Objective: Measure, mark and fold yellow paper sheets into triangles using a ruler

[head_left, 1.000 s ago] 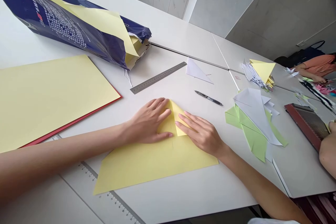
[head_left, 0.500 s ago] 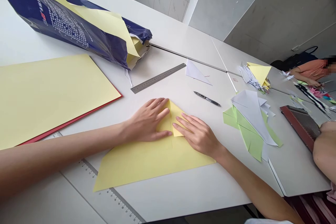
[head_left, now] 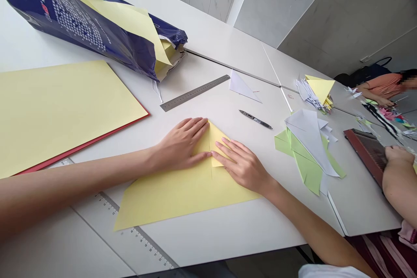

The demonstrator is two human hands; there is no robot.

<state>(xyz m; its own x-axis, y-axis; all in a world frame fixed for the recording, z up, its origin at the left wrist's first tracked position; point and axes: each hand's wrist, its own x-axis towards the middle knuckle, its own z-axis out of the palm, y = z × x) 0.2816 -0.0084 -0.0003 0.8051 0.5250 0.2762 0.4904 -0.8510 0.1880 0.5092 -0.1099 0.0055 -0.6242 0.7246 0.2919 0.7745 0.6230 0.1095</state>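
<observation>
I am pressing my open left hand [head_left: 182,142] and open right hand [head_left: 240,166] flat on the pale yellow folded paper sheet [head_left: 169,200], its near edge leaving open white tabletop [head_left: 208,234] before me.

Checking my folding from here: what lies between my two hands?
In the head view, a folded flap of yellow paper lies between your left hand and right hand.

From across the room, the folded pale yellow paper sheet [head_left: 182,193] matches the pale yellow paper stack [head_left: 65,113], which shows a red edge. The glossy navy plastic bag [head_left: 81,21] carries dense white print, pale green paper scraps [head_left: 308,167] show beneath white paper scraps [head_left: 308,137], and a co-worker's top [head_left: 384,85] is coral-orange.
</observation>
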